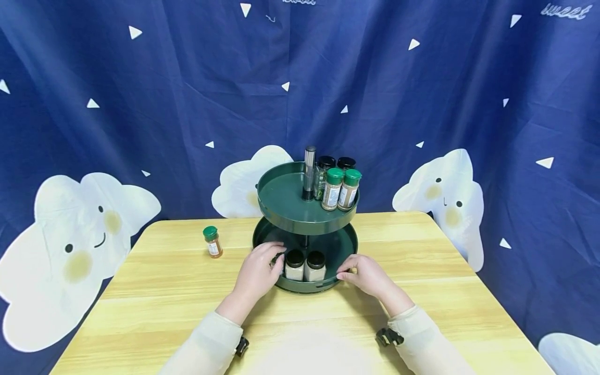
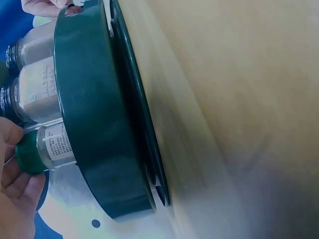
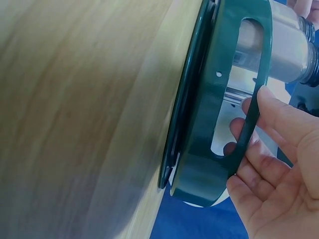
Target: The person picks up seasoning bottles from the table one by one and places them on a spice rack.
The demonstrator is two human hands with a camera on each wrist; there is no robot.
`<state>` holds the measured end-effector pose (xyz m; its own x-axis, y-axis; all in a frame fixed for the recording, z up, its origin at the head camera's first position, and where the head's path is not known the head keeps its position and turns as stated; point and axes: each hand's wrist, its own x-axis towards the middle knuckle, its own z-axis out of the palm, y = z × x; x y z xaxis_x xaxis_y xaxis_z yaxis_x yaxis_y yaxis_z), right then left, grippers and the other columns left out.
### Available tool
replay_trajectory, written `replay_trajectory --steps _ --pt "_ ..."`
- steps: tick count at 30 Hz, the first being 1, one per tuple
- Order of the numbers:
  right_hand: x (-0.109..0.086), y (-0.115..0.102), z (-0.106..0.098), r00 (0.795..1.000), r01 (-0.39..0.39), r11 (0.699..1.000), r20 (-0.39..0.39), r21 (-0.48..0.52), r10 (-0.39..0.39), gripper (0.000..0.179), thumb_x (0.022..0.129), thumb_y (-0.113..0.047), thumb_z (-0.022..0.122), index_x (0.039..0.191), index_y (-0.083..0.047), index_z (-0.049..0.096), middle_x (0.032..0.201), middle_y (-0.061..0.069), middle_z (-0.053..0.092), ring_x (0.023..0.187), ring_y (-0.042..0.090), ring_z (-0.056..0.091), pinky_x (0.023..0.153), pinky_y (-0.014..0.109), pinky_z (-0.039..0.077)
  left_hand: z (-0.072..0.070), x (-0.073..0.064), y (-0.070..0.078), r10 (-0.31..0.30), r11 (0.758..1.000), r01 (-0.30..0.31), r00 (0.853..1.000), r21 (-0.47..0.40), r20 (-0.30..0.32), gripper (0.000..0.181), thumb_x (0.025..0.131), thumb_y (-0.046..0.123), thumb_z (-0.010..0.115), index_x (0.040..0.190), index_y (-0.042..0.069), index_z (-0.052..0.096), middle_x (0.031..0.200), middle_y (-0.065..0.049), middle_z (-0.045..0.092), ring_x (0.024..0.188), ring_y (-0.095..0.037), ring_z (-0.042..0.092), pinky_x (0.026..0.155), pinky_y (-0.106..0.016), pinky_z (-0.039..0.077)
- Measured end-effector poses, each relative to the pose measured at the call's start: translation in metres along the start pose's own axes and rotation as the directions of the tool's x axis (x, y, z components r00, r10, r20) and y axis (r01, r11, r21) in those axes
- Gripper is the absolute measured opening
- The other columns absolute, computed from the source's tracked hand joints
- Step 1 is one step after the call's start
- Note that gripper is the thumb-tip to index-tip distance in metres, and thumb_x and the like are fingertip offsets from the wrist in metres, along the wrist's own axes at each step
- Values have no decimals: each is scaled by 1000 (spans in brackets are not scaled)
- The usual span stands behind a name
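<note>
A dark green two-tier rack has a lower tray [image 1: 334, 255] and an upper tray [image 1: 286, 195]. My left hand [image 1: 259, 266] grips a spice jar by its green cap [image 2: 30, 152], the jar standing inside the lower tray; from the head view the hand hides it. Two square glass jars with black lids, a left one [image 1: 294, 268] and a right one [image 1: 315, 268], stand beside it. My right hand [image 1: 367, 276] pinches the lower tray's rim at the handle cutout [image 3: 239, 89], thumb on one side and fingers through the slot.
On the upper tray, two green-capped jars [image 1: 333, 192] and two black-lidded jars [image 1: 326, 165] crowd the right side, by the metal post [image 1: 309, 172]. Another green-capped jar [image 1: 213, 245] with reddish contents stands on the wooden table [image 1: 178, 281] at left. A blue curtain [image 1: 211, 78] hangs behind.
</note>
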<state>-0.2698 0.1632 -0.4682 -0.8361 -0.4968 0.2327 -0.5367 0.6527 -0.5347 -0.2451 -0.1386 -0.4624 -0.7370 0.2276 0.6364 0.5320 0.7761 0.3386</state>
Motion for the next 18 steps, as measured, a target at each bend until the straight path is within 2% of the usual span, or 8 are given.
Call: replay_trajectory --steps 9,12,18 --pt "0 0 0 1000 -2 1000 0 1 2 7 87 -17 78 89 -11 80 88 -7 69 87 22 68 84 46 57 -2 -2 3 9 1000 -8 1000 -16 17 17 92 13 69 107 10 76 116 -1 71 110 -21 65 83 -34 58" --pt "0 1 0 1000 -1 1000 0 3 1 7 87 -17 78 89 -11 80 88 -7 69 87 21 68 84 45 57 -2 -1 2 12 1000 -11 1000 -14 26 16 93 14 68 106 11 76 116 -1 71 110 -20 65 82 -33 58" --pt "0 2 1 1000 0 1000 1 10 0 6 87 -17 78 89 -11 80 88 -7 69 87 22 68 84 46 57 -2 -1 1 30 999 -29 999 -14 20 16 92 14 69 105 11 76 115 -1 71 109 -20 65 89 -36 57"
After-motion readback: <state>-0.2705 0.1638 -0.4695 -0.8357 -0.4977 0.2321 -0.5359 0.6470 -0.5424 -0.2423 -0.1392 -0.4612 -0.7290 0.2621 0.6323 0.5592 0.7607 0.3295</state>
